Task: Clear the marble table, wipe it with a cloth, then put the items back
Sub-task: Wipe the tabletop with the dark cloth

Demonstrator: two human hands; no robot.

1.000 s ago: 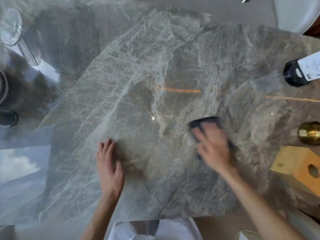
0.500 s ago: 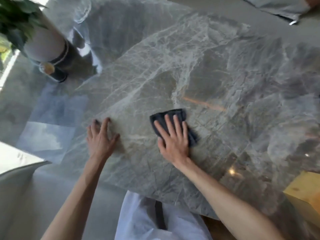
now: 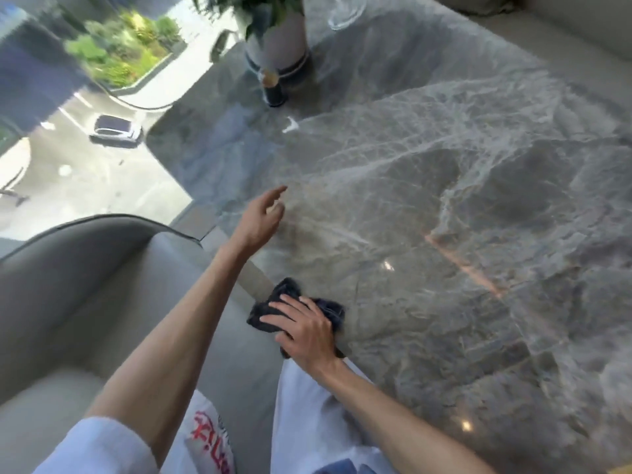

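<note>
Fingers of the right hand are spread flat on the dark cloth, which is pressed onto the marble table right at its near edge. Nothing is gripped; the cloth is pinned under palm and fingers, bunched, with folds showing at the fingertips and beyond the knuckles. The left hand is loosely open with fingers half curled, holding nothing; whether it touches the marble or hangs just above it cannot be told.

Almost all the unwiped-looking marble lies ahead and to the right of the cloth, so the next stroke is judged to run away from the body and rightward. The right hand is the one on the cloth; the left is farther up the same edge, toward the far-left corner.

At that far corner a plant pot and a small dark bottle just in front of it remain on the table, well apart from both hands. They are judged to block wiping there until lifted off. A grey chair stands beside the edge at left.
</note>
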